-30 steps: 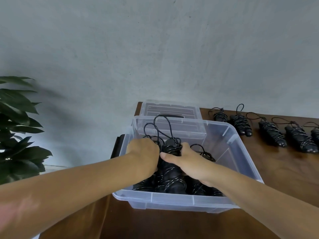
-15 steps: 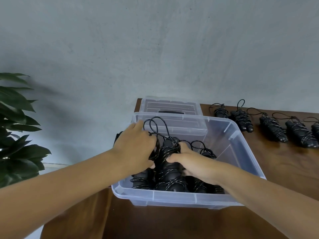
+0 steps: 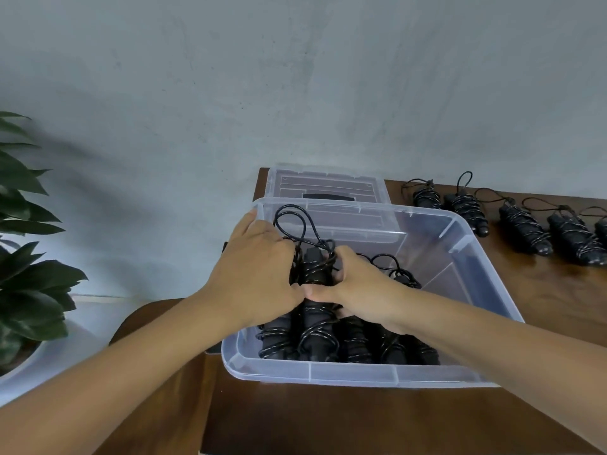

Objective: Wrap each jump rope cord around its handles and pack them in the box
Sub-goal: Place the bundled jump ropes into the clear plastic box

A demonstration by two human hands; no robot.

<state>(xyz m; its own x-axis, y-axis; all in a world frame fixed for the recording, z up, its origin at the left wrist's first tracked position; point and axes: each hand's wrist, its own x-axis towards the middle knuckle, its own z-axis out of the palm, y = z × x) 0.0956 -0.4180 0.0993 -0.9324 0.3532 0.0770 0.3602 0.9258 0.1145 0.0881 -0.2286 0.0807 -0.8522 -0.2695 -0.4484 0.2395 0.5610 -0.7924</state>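
A clear plastic box [image 3: 361,376] stands at the table's left end. Several wrapped black jump ropes lie side by side in its left half. Both hands are inside the box on one wrapped bundle [image 3: 317,326] that lies on top of the others. My left hand [image 3: 259,274] covers the bundle's left side, fingers curled over it. My right hand [image 3: 358,290] grips its right side, thumb across the handles. A cord loop [image 3: 290,221] sticks up behind my left hand. More wrapped ropes [image 3: 522,231] lie in a row on the table at the back right.
The box's clear lid [image 3: 325,185] lies flat behind the box against the grey wall. The brown wooden table [image 3: 558,297] runs to the right. A potted plant [image 3: 29,264] stands to the left, off the table. A dark round seat [image 3: 147,313] shows below the table's left edge.
Both hands have shifted a little within the box while staying on the same bundle; my left hand has moved over its top end. The view tilted slightly.
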